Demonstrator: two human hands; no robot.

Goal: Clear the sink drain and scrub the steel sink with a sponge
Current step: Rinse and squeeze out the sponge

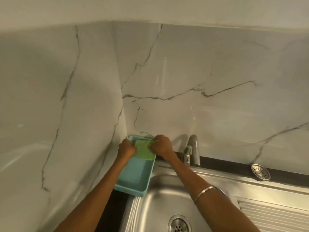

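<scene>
Over teal tray (133,180) left of sink (160,195), I see left hand (126,149) and right hand (163,146) pinching green sponge (143,150) by opposite edges. Sponge likely light, soft; edge grip should suit.

Two bare forearms, without sleeves as far as the lower frame edge. Left hand (126,149) and right hand (163,147) both without gloves; no rings to make out at this size. On the right forearm, a thin plain silver-coloured metal bangle (202,192), smooth and round, sitting loosely a little way up from the wrist. Left forearm unadorned.
</scene>
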